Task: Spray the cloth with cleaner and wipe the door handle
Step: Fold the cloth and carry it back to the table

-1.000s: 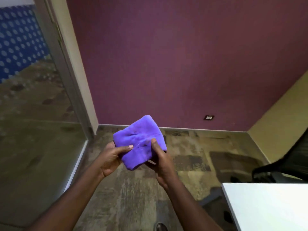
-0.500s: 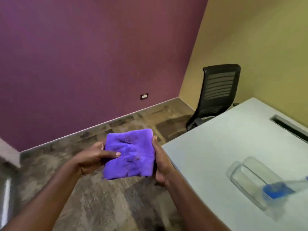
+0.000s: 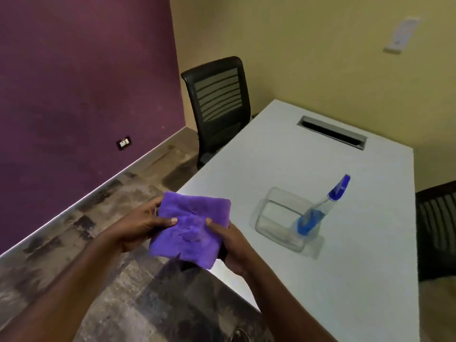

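I hold a folded purple cloth (image 3: 191, 227) flat in front of me, over the near left corner of the white table (image 3: 345, 267). My left hand (image 3: 140, 224) grips its left edge with the thumb on top. My right hand (image 3: 233, 243) grips its right edge, thumb on top too. A spray bottle (image 3: 320, 206) with a blue nozzle and blue liquid leans inside a clear plastic container (image 3: 278, 219) on the table, to the right of the cloth. No door handle is in view.
A black mesh-back office chair (image 3: 217, 104) stands at the table's far left end. Another dark chair (image 3: 436, 230) sits at the right edge. A cable slot (image 3: 332, 132) is set into the far tabletop. Purple wall left, yellow wall behind, patterned carpet below.
My view has swung right, from the glass door and purple wall to the table. Both hands kept hold of the cloth, now over the table corner. The bottle and container came fully into view.
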Action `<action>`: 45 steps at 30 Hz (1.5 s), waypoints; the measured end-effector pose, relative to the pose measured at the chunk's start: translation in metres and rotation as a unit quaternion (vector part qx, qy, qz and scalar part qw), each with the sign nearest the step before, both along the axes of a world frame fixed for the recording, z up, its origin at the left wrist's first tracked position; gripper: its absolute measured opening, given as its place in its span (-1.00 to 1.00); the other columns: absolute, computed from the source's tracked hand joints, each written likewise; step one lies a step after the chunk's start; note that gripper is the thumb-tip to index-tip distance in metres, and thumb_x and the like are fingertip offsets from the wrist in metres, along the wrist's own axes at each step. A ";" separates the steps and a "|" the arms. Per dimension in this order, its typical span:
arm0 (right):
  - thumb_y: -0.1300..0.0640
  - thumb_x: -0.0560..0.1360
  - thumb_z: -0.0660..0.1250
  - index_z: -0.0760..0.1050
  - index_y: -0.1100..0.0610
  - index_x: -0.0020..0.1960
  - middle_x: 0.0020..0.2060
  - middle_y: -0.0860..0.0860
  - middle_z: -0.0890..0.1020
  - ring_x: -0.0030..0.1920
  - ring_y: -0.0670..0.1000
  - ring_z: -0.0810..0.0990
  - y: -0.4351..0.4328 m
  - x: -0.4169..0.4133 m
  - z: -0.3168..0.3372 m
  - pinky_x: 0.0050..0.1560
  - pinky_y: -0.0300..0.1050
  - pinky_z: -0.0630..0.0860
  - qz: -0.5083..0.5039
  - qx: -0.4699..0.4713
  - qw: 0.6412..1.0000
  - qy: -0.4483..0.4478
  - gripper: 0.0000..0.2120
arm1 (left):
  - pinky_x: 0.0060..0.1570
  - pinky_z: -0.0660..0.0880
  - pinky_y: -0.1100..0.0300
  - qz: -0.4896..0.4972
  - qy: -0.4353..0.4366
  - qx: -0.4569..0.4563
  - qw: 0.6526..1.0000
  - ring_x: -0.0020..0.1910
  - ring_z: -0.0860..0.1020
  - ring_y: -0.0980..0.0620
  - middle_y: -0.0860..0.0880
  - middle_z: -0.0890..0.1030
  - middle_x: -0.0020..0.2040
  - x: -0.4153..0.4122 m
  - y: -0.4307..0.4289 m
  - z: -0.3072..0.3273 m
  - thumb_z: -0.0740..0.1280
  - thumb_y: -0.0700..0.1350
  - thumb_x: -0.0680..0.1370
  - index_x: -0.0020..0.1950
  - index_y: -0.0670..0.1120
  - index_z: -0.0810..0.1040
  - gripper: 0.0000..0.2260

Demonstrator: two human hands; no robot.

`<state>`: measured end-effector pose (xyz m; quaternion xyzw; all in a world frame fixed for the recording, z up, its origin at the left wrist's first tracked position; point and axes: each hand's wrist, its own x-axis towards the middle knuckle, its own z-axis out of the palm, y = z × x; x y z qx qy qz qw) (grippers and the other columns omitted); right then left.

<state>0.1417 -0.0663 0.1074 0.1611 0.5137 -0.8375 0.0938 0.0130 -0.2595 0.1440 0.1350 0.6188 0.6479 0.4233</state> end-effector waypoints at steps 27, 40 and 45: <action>0.40 0.37 0.45 0.41 0.05 0.30 0.13 0.13 0.60 0.04 0.20 0.65 0.161 0.007 -0.043 -0.05 0.15 0.66 -0.407 -0.104 0.902 -0.100 -0.43 | 0.02 0.46 0.21 -0.349 0.394 -0.213 0.823 0.08 0.53 0.02 0.00 0.57 0.10 -0.056 0.366 0.005 0.43 -0.26 0.48 0.24 0.05 0.51 -0.61; -0.04 0.52 0.38 0.37 0.07 0.35 0.15 0.07 0.58 0.10 0.07 0.60 0.188 -0.031 -0.084 0.12 0.09 0.62 -0.447 0.062 0.858 -0.246 -0.53 | 0.08 0.35 0.23 -0.492 0.416 -0.178 0.743 0.09 0.50 0.07 0.10 0.55 0.11 -0.103 0.423 -0.068 0.38 -0.28 0.48 0.26 0.00 0.54 -0.62; -0.04 0.59 0.28 0.42 0.13 0.33 0.11 0.07 0.58 0.08 0.05 0.58 0.200 -0.038 -0.089 0.14 -0.01 0.60 -0.415 0.214 0.820 -0.331 -0.62 | 0.12 0.34 0.19 -0.536 0.425 -0.151 0.713 0.11 0.46 0.07 0.05 0.54 0.17 -0.102 0.433 -0.088 0.27 -0.33 0.51 0.32 -0.03 0.51 -0.58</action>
